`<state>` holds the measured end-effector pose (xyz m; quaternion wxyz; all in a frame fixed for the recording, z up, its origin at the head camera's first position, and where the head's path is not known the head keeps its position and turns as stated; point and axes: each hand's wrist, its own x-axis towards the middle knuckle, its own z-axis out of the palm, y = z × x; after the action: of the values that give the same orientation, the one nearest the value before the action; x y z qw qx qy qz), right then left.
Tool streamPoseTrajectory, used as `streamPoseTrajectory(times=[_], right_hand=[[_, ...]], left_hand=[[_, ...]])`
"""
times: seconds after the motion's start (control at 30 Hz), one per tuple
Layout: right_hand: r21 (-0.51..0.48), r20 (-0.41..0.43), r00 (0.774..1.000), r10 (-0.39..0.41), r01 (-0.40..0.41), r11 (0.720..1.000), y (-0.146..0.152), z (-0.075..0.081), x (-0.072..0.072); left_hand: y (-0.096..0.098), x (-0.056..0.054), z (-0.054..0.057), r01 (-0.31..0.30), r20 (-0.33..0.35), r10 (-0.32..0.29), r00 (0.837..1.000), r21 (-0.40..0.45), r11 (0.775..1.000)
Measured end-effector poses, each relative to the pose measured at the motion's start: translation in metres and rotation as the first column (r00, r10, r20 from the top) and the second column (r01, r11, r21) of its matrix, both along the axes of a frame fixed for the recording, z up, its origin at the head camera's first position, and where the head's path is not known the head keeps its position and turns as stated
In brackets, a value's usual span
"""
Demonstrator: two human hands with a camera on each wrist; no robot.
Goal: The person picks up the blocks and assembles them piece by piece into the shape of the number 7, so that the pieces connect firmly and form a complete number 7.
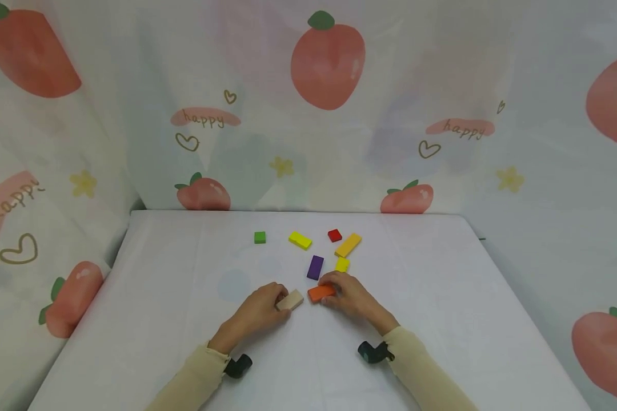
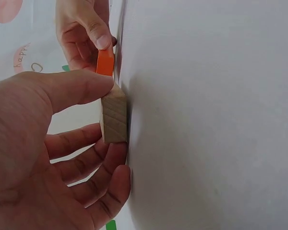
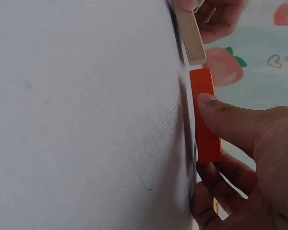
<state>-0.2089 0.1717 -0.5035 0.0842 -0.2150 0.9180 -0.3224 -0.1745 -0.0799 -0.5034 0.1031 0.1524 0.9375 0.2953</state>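
Note:
Near the middle of the table, my left hand (image 1: 261, 308) pinches a plain wooden block (image 1: 291, 301) between thumb and fingers. In the left wrist view, the bare end grain of that wooden block (image 2: 115, 120) faces the camera. Just to the right, my right hand (image 1: 353, 297) grips an orange block (image 1: 321, 293), its thumb lying along one face in the right wrist view. The orange block (image 3: 206, 120) and the wooden one sit end to end with a small gap between them, both low at the tabletop.
Beyond the hands lie a purple block (image 1: 315, 267), a small yellow block (image 1: 342, 264), an orange-yellow block (image 1: 348, 245), a red block (image 1: 335, 235), a longer yellow block (image 1: 300, 240) and a green block (image 1: 259, 237). A fruit-printed curtain (image 1: 329, 160) rises behind the white table (image 1: 159, 319).

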Motion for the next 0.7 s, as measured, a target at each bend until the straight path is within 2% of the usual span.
streamPoseTrajectory(times=[0.3, 0.7], right_hand=[[-0.01, 0.019, 1.0, 0.015, -0.015, 1.0, 0.0004, -0.002, 0.0016], [0.004, -0.019, 0.999, 0.04, -0.04, 0.999, -0.0005, -0.0012, 0.0012]], left_hand=[[0.0034, 0.0056, 0.0001, -0.003, -0.018, 0.002, 1.0, -0.02, 1.0], [0.0083, 0.0086, 0.0012, 0.015, -0.033, -0.015, 0.999, -0.014, 1.0]])
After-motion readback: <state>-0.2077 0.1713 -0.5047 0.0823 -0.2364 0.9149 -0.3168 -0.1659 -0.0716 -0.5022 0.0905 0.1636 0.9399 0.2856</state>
